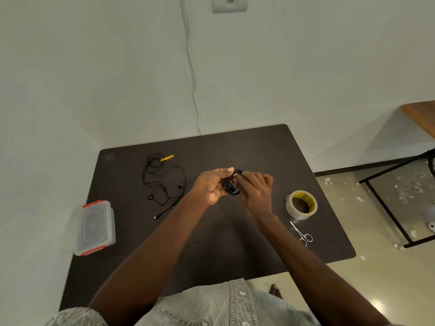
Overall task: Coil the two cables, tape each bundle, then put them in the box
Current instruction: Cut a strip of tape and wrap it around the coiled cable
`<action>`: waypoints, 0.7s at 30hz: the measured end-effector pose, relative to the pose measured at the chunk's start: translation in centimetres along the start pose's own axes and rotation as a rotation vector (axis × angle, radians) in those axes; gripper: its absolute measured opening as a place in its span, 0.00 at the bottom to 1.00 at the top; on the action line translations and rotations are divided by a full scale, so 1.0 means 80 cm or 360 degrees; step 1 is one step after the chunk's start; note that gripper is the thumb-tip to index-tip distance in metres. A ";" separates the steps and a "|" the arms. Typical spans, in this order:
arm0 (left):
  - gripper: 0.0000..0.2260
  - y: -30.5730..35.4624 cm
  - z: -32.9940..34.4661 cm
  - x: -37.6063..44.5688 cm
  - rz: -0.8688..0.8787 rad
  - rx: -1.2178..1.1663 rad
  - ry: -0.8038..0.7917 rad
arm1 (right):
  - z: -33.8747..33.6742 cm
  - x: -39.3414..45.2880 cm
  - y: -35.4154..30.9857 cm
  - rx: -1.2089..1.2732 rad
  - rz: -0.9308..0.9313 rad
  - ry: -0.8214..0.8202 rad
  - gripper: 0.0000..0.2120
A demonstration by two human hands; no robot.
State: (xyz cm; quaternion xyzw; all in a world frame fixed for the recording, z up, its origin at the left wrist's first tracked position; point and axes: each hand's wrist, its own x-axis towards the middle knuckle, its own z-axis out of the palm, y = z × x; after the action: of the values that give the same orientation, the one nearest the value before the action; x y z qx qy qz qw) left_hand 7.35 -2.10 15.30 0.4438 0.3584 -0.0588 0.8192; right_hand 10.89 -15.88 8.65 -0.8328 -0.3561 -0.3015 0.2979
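Dark surface (211, 243) set against a pale wall. Above its middle, left hand (213, 187) and right hand (256, 194) brought close together, a small black cable coil (231, 184) caught between them. Fingers (224, 171) of the left hand curled over the top of the coil, thumb side toward the chest, gripping the loops. Fingers of the right hand bent and closed on the other side of the same coil, pinching it near its upper edge. Cannot tell whether the coil touches the surface or hangs just over it.

Left of the coil and a little farther from the body, a second black cable (164, 182) lying loose and uncoiled on the surface, in wide slack loops, with a yellow strap (167, 157) at its far end and a small plug at its near end. Farther left of the coil, at the edge of the surface, a clear plastic box (96, 228) with red clips, lid on. Right of the coil, well apart, a roll of clear tape (301, 204) with a yellow core, lying flat. Nearer the body than the tape and just beside it, small metal scissors (302, 234), blades pointing toward the roll.

Near edge of the surface partly covered by a pale buttoned shirt (211, 307). Beyond the tape, a brown tabletop (421, 114) on a black frame over a tiled floor.
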 end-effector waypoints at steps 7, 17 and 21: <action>0.01 -0.001 0.002 0.000 0.0035 -0.0019 0.0027 | -0.003 -0.001 0.000 0.0015 0.0014 0.0015 0.08; 0.02 -0.004 0.000 0.003 0.0094 0.0006 0.0027 | -0.006 0.000 0.000 0.0010 0.0026 -0.0023 0.08; 0.02 -0.005 0.000 0.003 0.0127 0.0008 0.0025 | -0.009 0.001 -0.001 0.0020 0.0026 -0.0017 0.09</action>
State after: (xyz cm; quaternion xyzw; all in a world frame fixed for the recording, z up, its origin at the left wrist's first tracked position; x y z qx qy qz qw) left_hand 7.32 -2.28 14.88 0.4602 0.3468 -0.0236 0.8169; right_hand 10.67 -16.29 9.18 -0.8355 -0.3527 -0.2923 0.3036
